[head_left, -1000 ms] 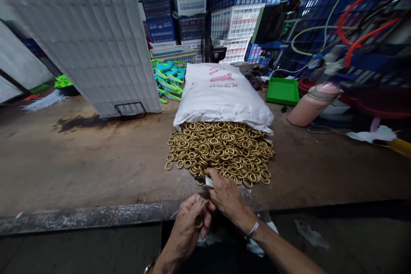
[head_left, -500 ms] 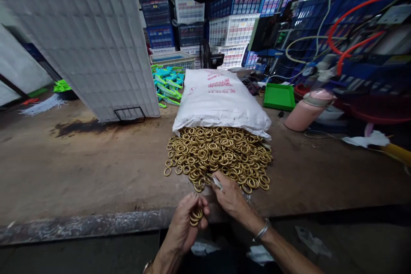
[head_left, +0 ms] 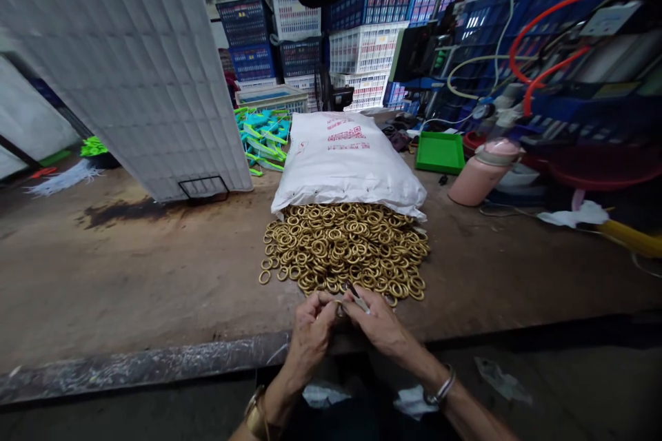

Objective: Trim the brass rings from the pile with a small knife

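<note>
A heap of brass-coloured rings (head_left: 346, 248) spills from the mouth of a white sack (head_left: 346, 165) with red print. At the heap's near edge, my left hand (head_left: 313, 327) is closed, pinching a brass-coloured ring (head_left: 339, 304) between thumb and finger. Any other rings in that palm are hidden. Close beside it, my right hand (head_left: 380, 324) is closed on a small thin tool (head_left: 359, 298) with a dark tip and a pale body; its exact kind is unclear. The fingertips of both hands almost meet at the pinched ring.
A quilted pale panel (head_left: 139, 83) stands on the table (head_left: 155, 289) at left. Green and turquoise plastic pieces (head_left: 263, 134) lie behind it. To the right are a green tray (head_left: 439, 151), a pink bottle (head_left: 483, 176) and an orange hose (head_left: 558, 3). Crates (head_left: 362, 48) are stacked behind.
My right hand has drawn back from the heap towards my left. My left hand has risen, turned and now pinches one ring; the several rings seen in it before are hidden. The view has shifted slightly.
</note>
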### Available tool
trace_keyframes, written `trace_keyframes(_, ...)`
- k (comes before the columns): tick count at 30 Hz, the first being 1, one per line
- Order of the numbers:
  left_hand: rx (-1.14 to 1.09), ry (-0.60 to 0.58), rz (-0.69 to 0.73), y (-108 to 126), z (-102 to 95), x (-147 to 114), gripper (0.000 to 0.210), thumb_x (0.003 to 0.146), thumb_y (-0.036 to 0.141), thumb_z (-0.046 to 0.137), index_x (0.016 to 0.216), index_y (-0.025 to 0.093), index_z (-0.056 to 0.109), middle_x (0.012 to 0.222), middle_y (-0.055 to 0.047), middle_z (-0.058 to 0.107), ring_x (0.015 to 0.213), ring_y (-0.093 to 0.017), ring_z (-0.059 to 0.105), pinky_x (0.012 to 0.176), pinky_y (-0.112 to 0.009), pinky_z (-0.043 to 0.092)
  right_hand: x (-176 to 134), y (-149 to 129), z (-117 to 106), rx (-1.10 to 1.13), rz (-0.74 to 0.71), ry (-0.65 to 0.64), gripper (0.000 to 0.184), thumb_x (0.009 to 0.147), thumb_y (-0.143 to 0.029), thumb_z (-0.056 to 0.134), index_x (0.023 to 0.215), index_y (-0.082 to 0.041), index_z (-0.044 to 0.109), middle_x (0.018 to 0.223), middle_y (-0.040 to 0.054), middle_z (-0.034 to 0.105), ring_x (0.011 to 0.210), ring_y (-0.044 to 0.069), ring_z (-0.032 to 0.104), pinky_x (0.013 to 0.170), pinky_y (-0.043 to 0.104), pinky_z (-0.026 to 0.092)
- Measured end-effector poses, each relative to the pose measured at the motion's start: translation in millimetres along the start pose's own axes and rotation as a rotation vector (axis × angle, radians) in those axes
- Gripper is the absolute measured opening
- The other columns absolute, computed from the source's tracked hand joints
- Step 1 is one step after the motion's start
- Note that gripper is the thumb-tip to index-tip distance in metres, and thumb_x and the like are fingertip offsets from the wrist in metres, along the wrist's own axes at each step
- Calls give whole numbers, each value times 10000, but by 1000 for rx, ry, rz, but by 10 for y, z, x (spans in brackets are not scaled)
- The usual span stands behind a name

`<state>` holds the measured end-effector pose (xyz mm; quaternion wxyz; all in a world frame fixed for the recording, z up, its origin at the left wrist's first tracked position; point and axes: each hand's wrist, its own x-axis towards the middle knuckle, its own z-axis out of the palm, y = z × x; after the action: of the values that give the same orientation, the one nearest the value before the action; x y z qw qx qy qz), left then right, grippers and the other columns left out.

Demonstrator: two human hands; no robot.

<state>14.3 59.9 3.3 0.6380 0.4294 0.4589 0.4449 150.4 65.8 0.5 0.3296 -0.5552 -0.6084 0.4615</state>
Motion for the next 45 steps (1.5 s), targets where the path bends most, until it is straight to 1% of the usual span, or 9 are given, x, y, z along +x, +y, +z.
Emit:
trace_keyframes(5, 53, 78, -68, -83, -8, -11, 222, 723, 378, 547, 717, 158, 518, 481, 77, 430, 372, -39, 286, 372, -165, 207, -35, 30, 102, 215, 129, 1, 259, 781, -407, 401, 635, -192, 414, 487, -78, 360, 430, 62, 293, 424, 185, 255)
trace_keyframes(9, 56, 44, -45, -106, -5, -29, 234, 723, 387, 552, 706, 157, 511, 513, 60, 463, 393, -42, 312, 387, -170, 223, -29, 49, 124, 240, 195, 8, 334, 787, -449, 370, 581, -188, 405, 464, -78, 335, 390, 50, 245, 390, 185, 213)
trace_keyframes(15, 98, -30, -87, -35, -1, -85, 325, 754, 457, 498, 632, 156, 494, 461, 71, 400, 375, -39, 286, 383, -173, 219, 42, 4, 77, 103, 76, 134, 201, 710, -353, 465, 603, -184, 441, 533, -60, 401, 508, 79, 357, 481, 195, 306)
trace_keyframes(19, 38, -76, -136, -58, -28, -104, 365, 753, 491, 490, 602, 160, 465, 440, 78, 369, 357, -33, 261, 363, -171, 186, 53, -11, 88, 25, -13, 84, 210, 743, -345, 428, 630, -175, 476, 570, -45, 444, 552, 92, 392, 543, 212, 338)
trace_keyframes(23, -69, -78, -188, -74, -46, -133, 350, 747, 502, 500, 649, 170, 453, 492, 72, 409, 357, -25, 254, 348, -159, 157, 52, -26, 97, 0, -14, 78, 224, 775, -336, 388, 642, -177, 474, 579, -33, 471, 546, 98, 412, 539, 217, 339)
trace_keyframes(27, -116, -69, -194, -58, -43, -157, 328, 749, 484, 511, 676, 173, 441, 516, 69, 422, 364, -22, 250, 348, -154, 161, 27, 13, 92, -173, -18, 128, 232, 802, -308, 342, 622, -194, 436, 567, -28, 463, 539, 108, 413, 529, 221, 319)
trace_keyframes(31, -120, -37, -155, -54, -45, -140, 331, 745, 485, 516, 695, 166, 443, 539, 59, 442, 377, -21, 267, 363, -155, 176, -61, 57, 105, -407, -80, 29, 142, 745, -149, 350, 694, -195, 474, 620, -6, 530, 569, 118, 459, 543, 220, 297)
trace_keyframes(36, -95, -14, -126, -54, -57, -120, 354, 700, 505, 551, 718, 161, 465, 544, 59, 461, 369, -20, 273, 366, -163, 178, -140, 31, 139, -596, -109, -49, 293, 632, -34, 366, 824, -195, 518, 726, 13, 599, 648, 131, 518, 569, 223, 276)
trace_keyframes(45, -70, 14, -200, -65, -88, -234, 327, 721, 489, 541, 687, 171, 473, 493, 70, 430, 351, -26, 278, 350, -162, 185, -83, -1, 161, -843, 44, 19, 262, 685, -20, 382, 852, -175, 511, 739, 47, 628, 657, 152, 562, 543, 253, 222)
